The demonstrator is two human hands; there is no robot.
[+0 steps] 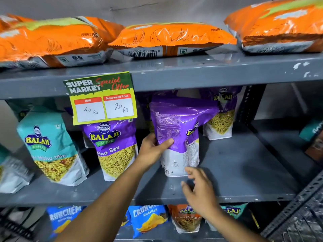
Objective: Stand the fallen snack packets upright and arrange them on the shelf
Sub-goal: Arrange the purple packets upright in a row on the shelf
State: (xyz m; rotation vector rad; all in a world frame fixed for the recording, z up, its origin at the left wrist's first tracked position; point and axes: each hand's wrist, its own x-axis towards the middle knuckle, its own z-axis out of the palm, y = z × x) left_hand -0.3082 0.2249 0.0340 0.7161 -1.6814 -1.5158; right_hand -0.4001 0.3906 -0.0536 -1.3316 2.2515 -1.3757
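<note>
My left hand [154,148] grips a purple Balaji packet [178,130] by its left side, holding it upright with its back panel turned toward me on the grey middle shelf [236,172]. Just below the packet's bottom edge my right hand [199,187] hovers with fingers spread, holding nothing. Left of it stands a purple Aloo Sev packet [113,149], and a teal Balaji mix packet [50,151] leans further left. Another purple packet [222,117] stands at the back right.
Orange potato chip bags [171,38] lie flat on the top shelf. A yellow-green price card [101,98] hangs from the shelf edge. Blue and orange packets [148,219] sit on the lower shelf. A perforated metal upright [297,206] runs at right.
</note>
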